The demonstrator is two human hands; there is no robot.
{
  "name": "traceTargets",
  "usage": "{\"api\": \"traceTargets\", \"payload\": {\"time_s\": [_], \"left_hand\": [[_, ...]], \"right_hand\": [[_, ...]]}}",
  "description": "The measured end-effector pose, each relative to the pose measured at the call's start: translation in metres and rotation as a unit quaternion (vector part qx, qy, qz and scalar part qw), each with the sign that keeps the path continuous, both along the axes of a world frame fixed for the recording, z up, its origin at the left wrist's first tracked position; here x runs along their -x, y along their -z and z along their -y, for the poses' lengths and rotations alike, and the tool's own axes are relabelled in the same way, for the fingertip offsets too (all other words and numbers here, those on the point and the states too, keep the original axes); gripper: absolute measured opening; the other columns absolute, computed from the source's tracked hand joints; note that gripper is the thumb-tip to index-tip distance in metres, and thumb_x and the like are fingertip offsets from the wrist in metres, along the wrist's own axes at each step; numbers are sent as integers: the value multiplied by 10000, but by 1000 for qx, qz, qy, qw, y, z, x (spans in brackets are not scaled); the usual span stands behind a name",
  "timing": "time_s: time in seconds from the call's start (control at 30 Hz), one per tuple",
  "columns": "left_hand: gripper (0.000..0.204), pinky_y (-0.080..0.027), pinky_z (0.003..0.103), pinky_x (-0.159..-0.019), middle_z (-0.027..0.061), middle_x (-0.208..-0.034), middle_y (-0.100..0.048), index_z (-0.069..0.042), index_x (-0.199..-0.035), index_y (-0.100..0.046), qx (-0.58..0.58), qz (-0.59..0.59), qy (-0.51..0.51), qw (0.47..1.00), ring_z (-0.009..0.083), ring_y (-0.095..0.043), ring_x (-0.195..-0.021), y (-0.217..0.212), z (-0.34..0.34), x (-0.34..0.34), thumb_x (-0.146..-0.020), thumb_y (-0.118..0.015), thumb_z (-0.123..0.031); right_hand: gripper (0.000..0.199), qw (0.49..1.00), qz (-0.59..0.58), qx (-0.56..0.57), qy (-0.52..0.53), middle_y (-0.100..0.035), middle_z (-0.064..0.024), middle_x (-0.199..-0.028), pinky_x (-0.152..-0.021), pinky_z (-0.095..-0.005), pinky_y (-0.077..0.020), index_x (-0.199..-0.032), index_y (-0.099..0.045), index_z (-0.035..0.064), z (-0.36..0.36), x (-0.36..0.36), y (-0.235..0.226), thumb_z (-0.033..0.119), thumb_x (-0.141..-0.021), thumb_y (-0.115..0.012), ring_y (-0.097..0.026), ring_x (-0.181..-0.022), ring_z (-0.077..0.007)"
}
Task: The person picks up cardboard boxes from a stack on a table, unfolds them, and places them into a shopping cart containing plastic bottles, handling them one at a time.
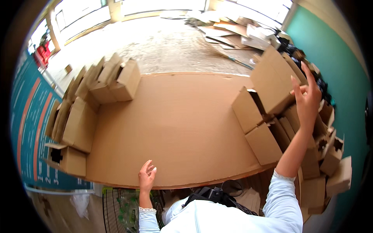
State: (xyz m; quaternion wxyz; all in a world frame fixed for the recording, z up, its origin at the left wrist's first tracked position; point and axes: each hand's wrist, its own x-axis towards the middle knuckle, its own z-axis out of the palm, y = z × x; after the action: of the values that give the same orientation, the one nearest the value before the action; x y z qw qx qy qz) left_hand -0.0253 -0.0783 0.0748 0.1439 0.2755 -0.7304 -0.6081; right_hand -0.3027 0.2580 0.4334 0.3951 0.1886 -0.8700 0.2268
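My right hand (307, 99) is raised over the pile of folded cardboard boxes (268, 112) at the right, fingers spread and touching or hovering at the top box (274, 79); it holds nothing that I can see. My left hand (147, 176) rests with loose fingers on the near edge of a large flat cardboard sheet (175, 124) that covers the work surface. Nothing is in that hand.
Another heap of small cardboard boxes (93, 101) lies at the left of the sheet. Flattened cardboard (233, 27) litters the concrete floor beyond. A teal wall (334, 50) stands at the right. A wire basket (124, 206) sits under the near edge.
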Motion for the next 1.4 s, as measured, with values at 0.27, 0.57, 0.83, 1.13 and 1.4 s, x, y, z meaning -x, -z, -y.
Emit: {"api": "traceTargets", "payload": {"time_s": [0.27,0.57,0.83,1.13,1.4], "left_hand": [[307,-517,289,-731,111,-994,-653,18,-1129,-582,140,-15,-189,972,167,-628,-892,-28,83,-51,-829,-591,-50],[530,-335,432,-999,102,-1171,-535,-75,-1192,-537,592,152,-410,677,259,-472,-1124,-136,251,-153,-698,-728,-92],[173,-104,480,-1132,97,-1038,-651,-92,-894,-709,589,563,-118,568,281,-476,-1178,-143,315,-121,-766,-654,-194],[108,-240,441,-1078,142,-838,-687,-93,-761,-722,520,562,-101,636,262,-646,-885,-116,336,-116,-721,-622,-84],[64,-382,420,-968,156,-708,-660,-92,-656,-696,571,460,-4,680,282,-656,-738,-113,266,-127,-606,-691,-133]], "right_hand": [[476,914,228,-202,-269,-583,-103,-1207,-617,-322,-510,-1176,-572,95,126,-49,134,149,-728,-724,-602,-587,-199],[403,782,274,-322,-458,-598,-108,-1170,-621,-319,-525,-1122,-577,45,207,-145,197,157,-755,-701,-653,-609,-180],[354,788,288,-322,-438,-604,-116,-1149,-642,-327,-519,-1088,-592,28,205,-144,210,147,-768,-683,-661,-662,-196],[345,776,346,-313,-425,-584,-113,-1170,-701,-374,-511,-1109,-571,26,194,-155,216,191,-811,-625,-648,-769,-261],[492,734,384,-325,-456,-523,-121,-1248,-829,-387,-476,-1239,-474,52,192,-162,230,189,-796,-638,-575,-999,-305]]}}
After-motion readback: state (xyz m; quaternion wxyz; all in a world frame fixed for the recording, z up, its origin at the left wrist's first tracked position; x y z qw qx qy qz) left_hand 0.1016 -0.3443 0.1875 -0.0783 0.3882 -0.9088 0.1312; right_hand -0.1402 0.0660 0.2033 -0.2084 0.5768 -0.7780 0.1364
